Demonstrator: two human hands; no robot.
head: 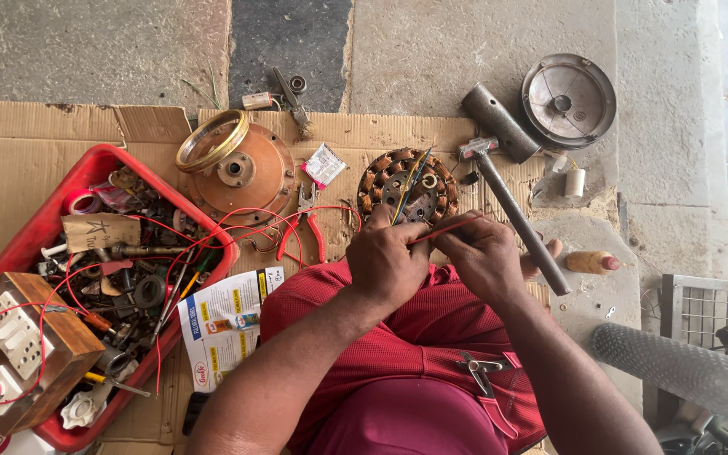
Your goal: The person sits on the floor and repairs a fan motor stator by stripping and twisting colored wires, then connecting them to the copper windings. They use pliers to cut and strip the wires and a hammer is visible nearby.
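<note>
Near the cardboard's (27, 160) front edge, over the lap: both hands meet just below the stator (408, 185).
Step in hand: judged as working a red wire (440, 233) at the stator's windings.
Left hand (388, 257): fingers pinched shut on the red wire, beside a thin tool (410, 181) that lies across the stator.
Right hand (480, 253): closed on the same wire's other end.
Next move calls for: a steady pinch and small, fine finger work, likely.
Red tray (99, 160), cardboard's left edge: crammed with tape, wires, screwdrivers, metal parts, a paper packet.
Wooden box (40, 345): a switch board, resting in the tray's near corner.
Pliers (307, 221): between the copper cover (246, 173) and the stator.
Hammer (511, 211): right of the hands.
</note>
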